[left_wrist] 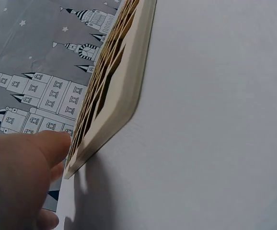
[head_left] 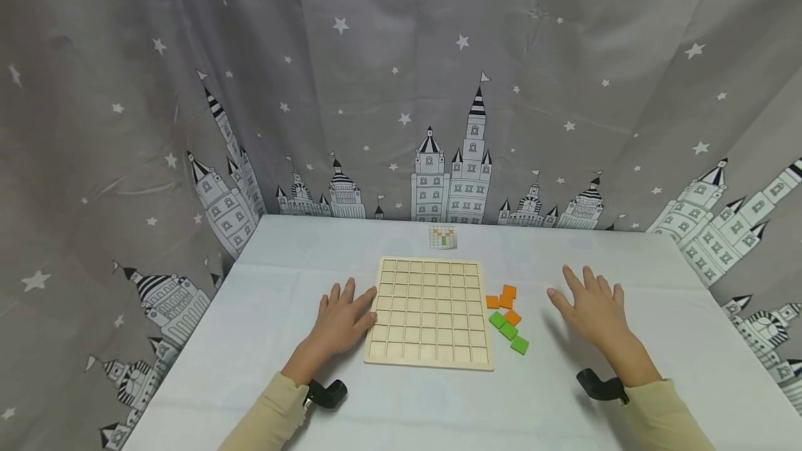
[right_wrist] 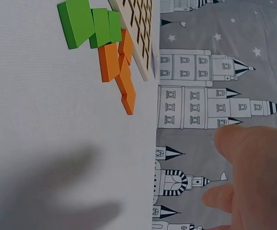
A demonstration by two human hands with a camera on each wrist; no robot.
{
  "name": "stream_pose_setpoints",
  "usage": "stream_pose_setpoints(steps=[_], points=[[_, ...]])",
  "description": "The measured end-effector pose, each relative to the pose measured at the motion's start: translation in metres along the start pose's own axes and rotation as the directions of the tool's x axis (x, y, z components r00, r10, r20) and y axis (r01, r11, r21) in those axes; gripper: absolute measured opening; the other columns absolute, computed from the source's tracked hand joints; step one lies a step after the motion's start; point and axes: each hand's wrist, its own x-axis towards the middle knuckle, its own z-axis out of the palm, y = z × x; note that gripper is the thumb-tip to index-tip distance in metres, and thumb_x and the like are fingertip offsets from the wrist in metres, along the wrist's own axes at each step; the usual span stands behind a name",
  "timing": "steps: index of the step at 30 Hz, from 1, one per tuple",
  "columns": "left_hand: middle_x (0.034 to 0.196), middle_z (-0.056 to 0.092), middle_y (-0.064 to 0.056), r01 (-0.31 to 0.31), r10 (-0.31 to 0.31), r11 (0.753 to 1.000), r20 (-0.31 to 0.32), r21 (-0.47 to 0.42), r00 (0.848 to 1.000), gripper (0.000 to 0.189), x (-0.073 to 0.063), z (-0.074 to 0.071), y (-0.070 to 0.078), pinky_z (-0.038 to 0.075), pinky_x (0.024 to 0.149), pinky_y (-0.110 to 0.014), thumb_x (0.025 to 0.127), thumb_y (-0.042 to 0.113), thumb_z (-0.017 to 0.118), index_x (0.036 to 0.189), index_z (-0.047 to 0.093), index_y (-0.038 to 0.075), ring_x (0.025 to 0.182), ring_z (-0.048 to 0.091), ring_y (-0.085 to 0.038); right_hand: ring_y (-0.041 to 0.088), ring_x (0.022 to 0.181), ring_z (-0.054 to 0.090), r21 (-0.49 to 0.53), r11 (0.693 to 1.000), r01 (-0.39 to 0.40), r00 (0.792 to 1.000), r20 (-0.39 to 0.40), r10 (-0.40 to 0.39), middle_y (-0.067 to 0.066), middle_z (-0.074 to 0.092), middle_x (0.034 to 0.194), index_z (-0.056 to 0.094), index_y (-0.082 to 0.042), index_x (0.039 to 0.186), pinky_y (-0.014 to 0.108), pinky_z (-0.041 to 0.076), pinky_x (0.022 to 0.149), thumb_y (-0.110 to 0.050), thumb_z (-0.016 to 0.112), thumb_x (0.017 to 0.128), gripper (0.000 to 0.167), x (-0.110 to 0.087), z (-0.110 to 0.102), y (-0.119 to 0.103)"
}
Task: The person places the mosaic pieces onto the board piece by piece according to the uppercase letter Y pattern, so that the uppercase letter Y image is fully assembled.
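A square wooden grid board [head_left: 432,312] lies flat on the white table, its cells bare. At its left edge is my left hand [head_left: 341,319], fingers spread, thumb and index fingertips right at the rim; the left wrist view shows the thumb by the board's side [left_wrist: 114,105]. My right hand [head_left: 595,305] hovers over the table to the right with fingers apart and holds nothing. Between it and the board lie several orange square tiles [head_left: 506,301] and three green square tiles [head_left: 509,330], loosely bunched; both colours also show in the right wrist view.
A small card [head_left: 443,237] printed with a coloured grid pattern lies behind the board. A grey curtain [head_left: 401,40] with castles and stars hangs along the back and sides of the white table [head_left: 288,256].
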Motion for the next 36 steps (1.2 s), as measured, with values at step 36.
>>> stream_pose_setpoints(steps=[36], points=[[0.162, 0.03, -0.033, -0.007, 0.007, 1.0, -0.049, 0.006, 0.999, 0.05, -0.002, 0.011, -0.004, 0.014, 0.117, -0.077, 0.103, 0.032, 0.054, 0.15, 0.053, 0.016, 0.151, 0.017, -0.061, 0.067, 0.136, 0.032, -0.002, 1.0, -0.018, 0.999, 0.035, 0.018, 0.046, 0.029, 0.152, 0.039, 0.005, 0.152, 0.081, 0.017, 0.11, -0.048, 0.045, 0.105, 0.071, -0.002, 0.004, -0.006]])
